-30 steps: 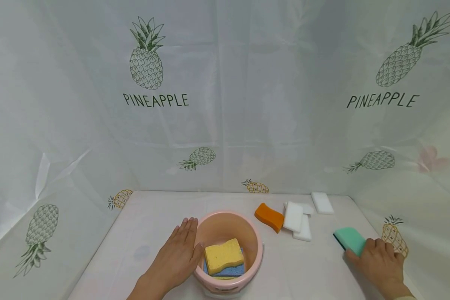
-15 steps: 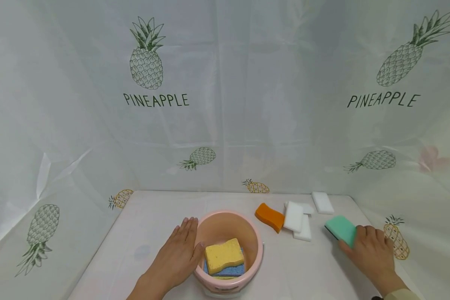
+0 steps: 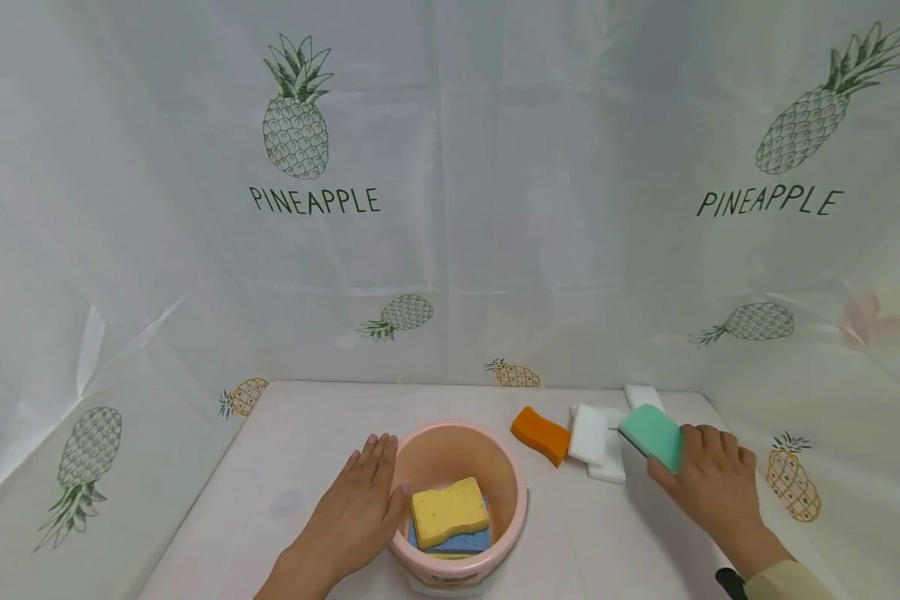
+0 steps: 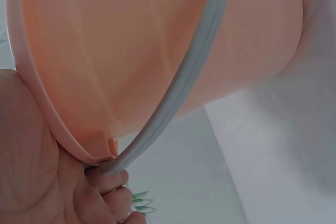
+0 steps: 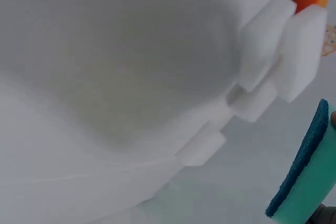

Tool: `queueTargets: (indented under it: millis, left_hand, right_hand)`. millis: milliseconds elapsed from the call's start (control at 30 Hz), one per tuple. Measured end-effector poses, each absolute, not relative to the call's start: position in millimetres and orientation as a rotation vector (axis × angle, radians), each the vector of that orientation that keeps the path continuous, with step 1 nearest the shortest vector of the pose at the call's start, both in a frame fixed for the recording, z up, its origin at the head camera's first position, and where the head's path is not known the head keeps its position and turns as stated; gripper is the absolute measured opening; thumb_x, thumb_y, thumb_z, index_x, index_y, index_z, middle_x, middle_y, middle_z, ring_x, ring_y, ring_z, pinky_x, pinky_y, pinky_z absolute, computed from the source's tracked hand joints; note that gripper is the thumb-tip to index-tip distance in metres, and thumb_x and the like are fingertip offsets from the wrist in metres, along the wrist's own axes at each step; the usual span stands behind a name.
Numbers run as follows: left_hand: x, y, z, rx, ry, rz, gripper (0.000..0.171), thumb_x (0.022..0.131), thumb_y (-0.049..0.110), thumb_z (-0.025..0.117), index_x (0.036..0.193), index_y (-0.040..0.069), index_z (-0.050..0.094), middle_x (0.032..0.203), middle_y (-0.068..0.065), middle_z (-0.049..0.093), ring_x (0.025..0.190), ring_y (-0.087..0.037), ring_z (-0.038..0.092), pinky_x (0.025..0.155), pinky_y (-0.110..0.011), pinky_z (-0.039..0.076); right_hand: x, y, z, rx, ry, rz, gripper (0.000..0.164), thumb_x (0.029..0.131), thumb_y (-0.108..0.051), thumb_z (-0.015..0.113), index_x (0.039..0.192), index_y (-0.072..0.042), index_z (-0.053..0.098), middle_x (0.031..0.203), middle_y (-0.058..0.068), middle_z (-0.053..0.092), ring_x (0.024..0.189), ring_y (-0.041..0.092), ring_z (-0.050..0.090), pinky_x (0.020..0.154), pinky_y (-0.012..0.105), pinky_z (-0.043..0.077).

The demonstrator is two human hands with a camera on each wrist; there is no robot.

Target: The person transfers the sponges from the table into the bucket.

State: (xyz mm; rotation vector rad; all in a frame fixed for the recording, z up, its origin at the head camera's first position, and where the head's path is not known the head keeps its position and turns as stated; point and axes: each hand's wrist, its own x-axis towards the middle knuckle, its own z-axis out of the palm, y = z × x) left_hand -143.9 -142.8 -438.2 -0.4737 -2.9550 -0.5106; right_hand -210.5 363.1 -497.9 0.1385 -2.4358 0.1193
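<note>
Sponge (image 3: 651, 435) gripped by right hand (image 3: 714, 483), well off bucket rim (image 3: 520, 507), left hand (image 3: 351, 518) outstretched alongside

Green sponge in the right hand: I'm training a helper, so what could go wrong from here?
The green sponge in the right hand is near the white blocks; if lowered, it might knock them. The left hand rests against the pink bucket; a hard push could shift it. Inside, the yellow sponge lies on a blue sponge; a jolt might slide it off.
</note>
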Motion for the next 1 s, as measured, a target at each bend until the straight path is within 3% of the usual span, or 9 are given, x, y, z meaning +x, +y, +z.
queueTargets:
  millis: [500,667,1000]
  left_hand:
    - [-142,-143,-436,-0.492,-2.97,-0.473,0.067,0.113,0.04,0.041,0.162,-0.005,0.033,0.17,-0.022,0.031,0.16,-0.038,0.025,0.13,-0.057,0.025]
    - [-141,-143,-434,-0.499,-2.965,-0.444,0.066,0.113,0.039,0.044,0.161,-0.005,0.035,0.169,-0.023,0.032,0.16,-0.039,0.027,0.129,-0.058,0.025]
    - [-141,-142,-433,-0.485,-2.965,-0.466,0.065,0.112,0.037,0.046,0.161,-0.006,0.035,0.169,-0.023,0.033,0.16,-0.039,0.027,0.129,-0.058,0.025]
  right_hand:
    - [-211,291,-455,0.363,-2.392,0.171,0.072,0.076,-0.045,0.077,0.121,0.008,0.058,0.115,0.028,0.061,0.105,0.048,0.053,0.08,0.062,0.043]
    - [-211,258,-441,0.455,-2.379,0.194,0.072,0.073,-0.044,0.082,0.121,0.005,0.059,0.116,0.024,0.061,0.106,0.044,0.054,0.081,0.058,0.044]
    - [-205,193,-419,0.766,-2.311,0.28,0.066,0.078,-0.044,0.079,0.125,-0.001,0.061,0.116,0.015,0.061,0.108,0.035,0.055,0.084,0.048,0.045]
